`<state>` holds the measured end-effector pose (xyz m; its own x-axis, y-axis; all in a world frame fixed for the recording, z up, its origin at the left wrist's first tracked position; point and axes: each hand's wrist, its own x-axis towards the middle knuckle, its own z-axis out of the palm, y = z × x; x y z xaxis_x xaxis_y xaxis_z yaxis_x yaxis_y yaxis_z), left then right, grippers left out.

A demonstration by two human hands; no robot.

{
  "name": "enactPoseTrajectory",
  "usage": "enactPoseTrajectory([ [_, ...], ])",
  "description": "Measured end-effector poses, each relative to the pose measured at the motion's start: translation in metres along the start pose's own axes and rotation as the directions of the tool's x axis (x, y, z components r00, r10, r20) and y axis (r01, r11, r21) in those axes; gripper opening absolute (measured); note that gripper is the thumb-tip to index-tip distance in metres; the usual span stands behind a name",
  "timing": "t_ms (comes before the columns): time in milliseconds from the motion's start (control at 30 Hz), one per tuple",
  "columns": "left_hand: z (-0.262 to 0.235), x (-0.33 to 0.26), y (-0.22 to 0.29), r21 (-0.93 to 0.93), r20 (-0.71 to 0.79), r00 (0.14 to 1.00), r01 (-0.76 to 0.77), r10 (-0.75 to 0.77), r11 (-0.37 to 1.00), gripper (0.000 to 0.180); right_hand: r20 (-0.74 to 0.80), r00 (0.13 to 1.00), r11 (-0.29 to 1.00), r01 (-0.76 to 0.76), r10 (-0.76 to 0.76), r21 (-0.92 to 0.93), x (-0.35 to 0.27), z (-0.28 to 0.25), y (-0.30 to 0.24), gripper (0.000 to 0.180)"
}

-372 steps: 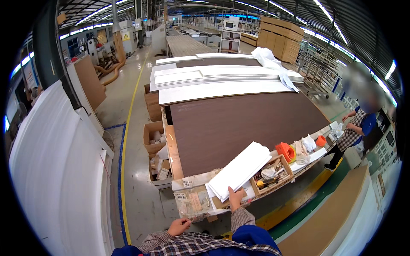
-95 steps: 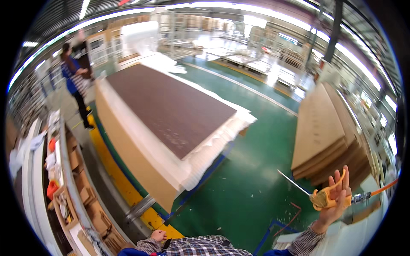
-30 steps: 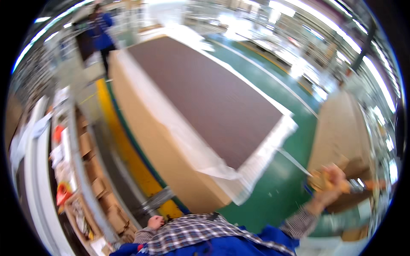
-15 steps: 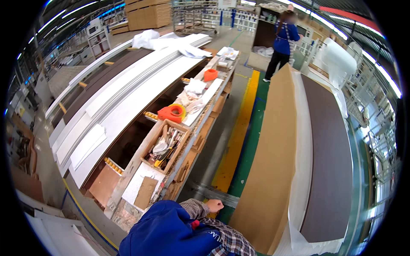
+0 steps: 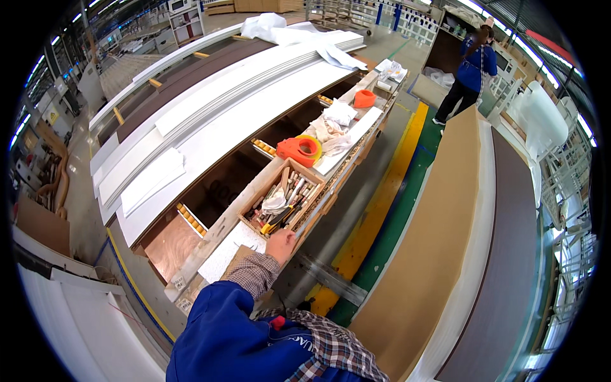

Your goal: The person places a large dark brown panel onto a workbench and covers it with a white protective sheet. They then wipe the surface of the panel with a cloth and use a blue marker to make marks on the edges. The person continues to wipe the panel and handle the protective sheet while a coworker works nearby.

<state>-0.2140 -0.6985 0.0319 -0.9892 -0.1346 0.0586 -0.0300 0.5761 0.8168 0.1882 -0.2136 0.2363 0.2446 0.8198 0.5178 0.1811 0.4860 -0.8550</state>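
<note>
Left hand: is now lying beside the near corner of the box, having shifted from over the aisle by the rail half a second ago.
Fingers: are curling loosely; whether they are gripping or touching anything, cannot tell.
Right hand: is not showing.
Box: is sitting on the bench, open-topped, wooden, packed with tools; probably stiff and weighty when full, best taken by two opposite walls.
Yellow tool: black-and-yellow piece, is resting at the box's near end, closest to the hand; likely light, stiff, perhaps sharp, best taken by its yellow part.
Cloth: is lying among the tools; looking soft and light, and partly covering pieces underneath.
In the way: box wall, cloth and crowded tools are hemming the yellow tool in.
White sheet: is lying flat before the box, partly behind the sleeve.
Dispenser: orange, is standing just past the box's far end.
Rollers: are showing left of the bench strip.
Panels: white, are lying stacked beyond.
Carton: is standing across the aisle, on the right.
Co-worker: is standing well apart, beyond the carton.
</note>
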Motion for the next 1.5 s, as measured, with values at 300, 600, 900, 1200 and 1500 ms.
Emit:
enactPoseTrajectory([
  [300, 0.001, 0.023, -0.028, 0.286, -0.16, 0.968, -0.143, 0.194, 0.948, 0.011, 0.106, 0.974, 0.977, -0.206, 0.2, 0.054, -0.015, 0.064, -0.007, 0.02],
  [600, -0.001, 0.039, -0.032, 0.463, -0.172, 0.955, -0.14, 0.243, 0.875, 0.027, 0.246, 0.969, 0.896, 0.089, 0.023, -0.435, -0.056, 0.138, 0.026, 0.012],
  [900, -0.037, 0.043, -0.047, 0.449, -0.109, 0.991, 0.119, -0.077, 0.885, 0.035, 0.545, 0.838, 0.914, 0.2, 0.026, -0.352, -0.064, 0.316, 0.064, 0.013],
  [1200, -0.032, 0.055, -0.058, -0.077, -0.36, 0.824, 0.442, -0.438, 0.894, 0.033, 0.811, 0.548, 0.938, -0.346, 0.202, 0.0, -0.073, 0.534, 0.064, 0.025],
  [1500, -0.035, 0.079, -0.019, 0.511, -0.362, 0.923, 0.31, -0.126, 0.802, 0.018, 0.914, 0.383, 0.967, -0.253, 0.13, -0.031, -0.177, 0.628, 0.04, 0.021],
])
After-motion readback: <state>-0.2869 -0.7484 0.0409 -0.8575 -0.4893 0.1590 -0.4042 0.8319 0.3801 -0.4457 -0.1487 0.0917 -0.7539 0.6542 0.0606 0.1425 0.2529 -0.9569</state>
